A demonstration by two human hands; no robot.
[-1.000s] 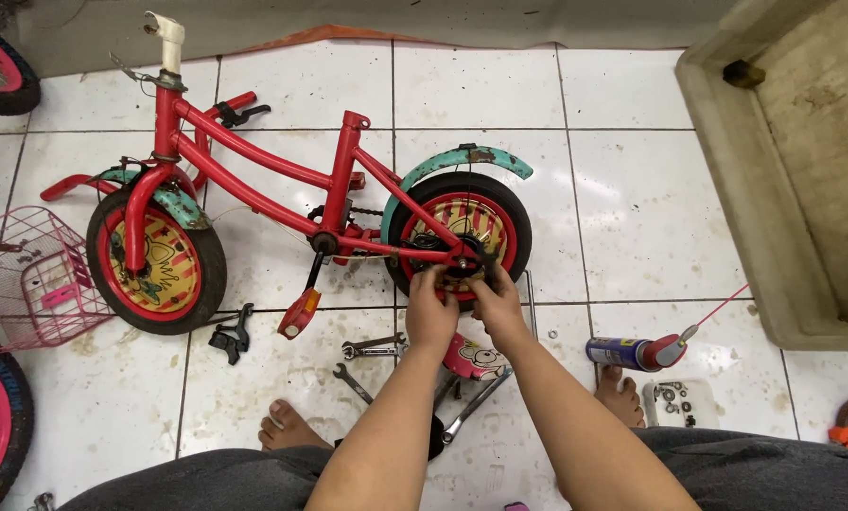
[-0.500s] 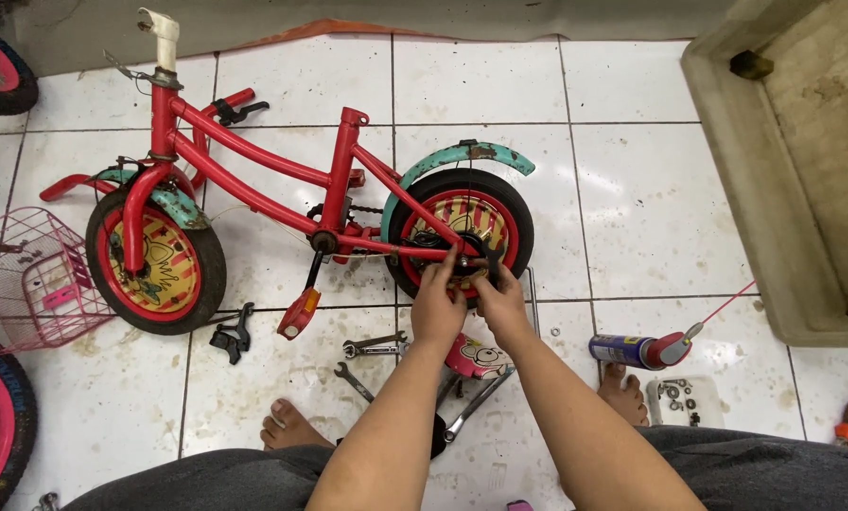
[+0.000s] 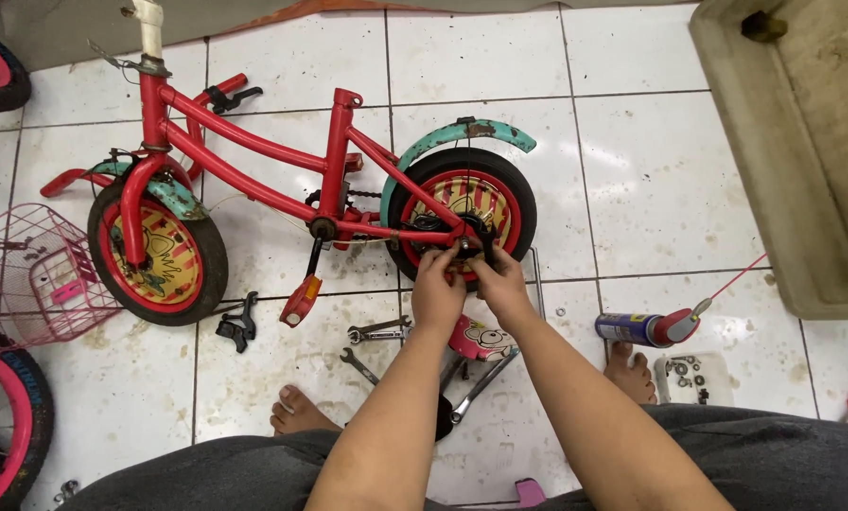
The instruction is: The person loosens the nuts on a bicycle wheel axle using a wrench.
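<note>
both hands meet at the rear wheel (image 3: pixel 463 210) hub of the red bicycle (image 3: pixel 253 161) lying on the tiles. left hand (image 3: pixel 438 289) and right hand (image 3: pixel 501 284) fingers curl in, seemingly pinching a small dark part there.

a pink wire basket (image 3: pixel 36 274), spray can (image 3: pixel 643 328) and wrenches (image 3: pixel 378 331) lie on white tiles (image 3: pixel 651 170).

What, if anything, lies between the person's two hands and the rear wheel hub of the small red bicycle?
Nothing visible does. The left hand and right hand are both already at the rear wheel hub, fingers on the parts there. The wrenches and spray can lie on the floor nearer the person.
</note>
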